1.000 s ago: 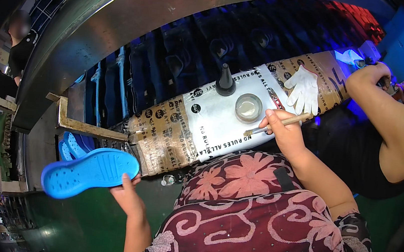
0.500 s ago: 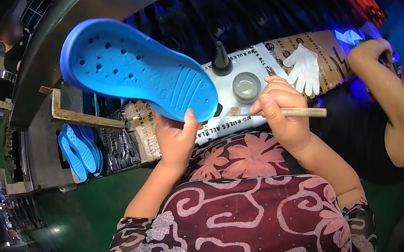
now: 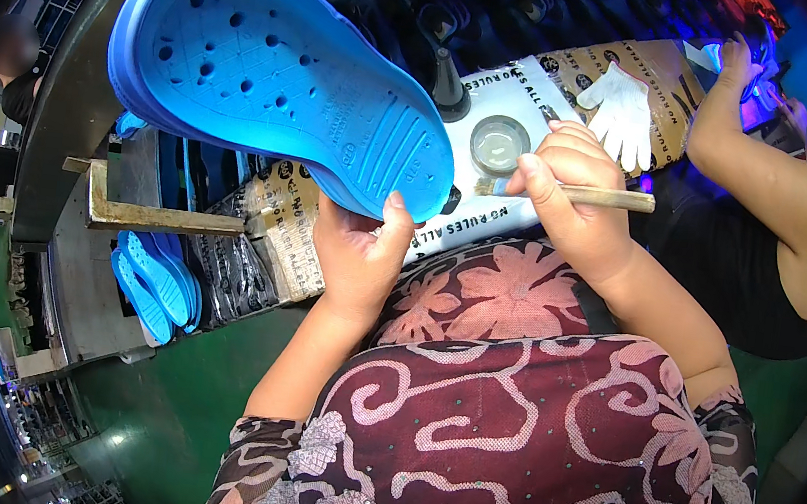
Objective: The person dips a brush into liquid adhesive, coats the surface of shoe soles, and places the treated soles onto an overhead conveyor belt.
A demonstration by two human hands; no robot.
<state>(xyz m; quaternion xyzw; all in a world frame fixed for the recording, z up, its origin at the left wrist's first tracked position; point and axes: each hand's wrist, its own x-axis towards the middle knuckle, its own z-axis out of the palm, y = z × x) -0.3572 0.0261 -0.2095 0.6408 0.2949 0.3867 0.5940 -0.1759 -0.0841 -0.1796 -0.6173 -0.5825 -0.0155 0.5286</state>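
Note:
My left hand (image 3: pixel 363 252) grips a large blue shoe sole (image 3: pixel 311 105) by its narrower end, thumb on the upper face. Holes dot the wide end, and ridges cross the part near my thumb. A small black piece (image 3: pixel 451 200) shows at the sole's tip. In my right hand (image 3: pixel 581 198) is a paintbrush (image 3: pixel 607 197) with a wooden handle, pinched between thumb and fingers. Its bristles point left, just off the sole's tip and below a round glass jar (image 3: pixel 499 146) holding cloudy liquid. Behind the jar stands a black cone-shaped object (image 3: pixel 447 86).
A white glove (image 3: pixel 623 118) lies on taped cardboard (image 3: pixel 685 90) at the right, near another person's arm (image 3: pixel 775 182). More blue soles (image 3: pixel 158 284) rest at lower left beside a metal bracket (image 3: pixel 161 218). A curved metal edge (image 3: pixel 64 100) rises at the left.
The blue sole has moved up and appears larger. The brush has shifted slightly up, closer to the jar's lower edge. Both hands keep their hold.

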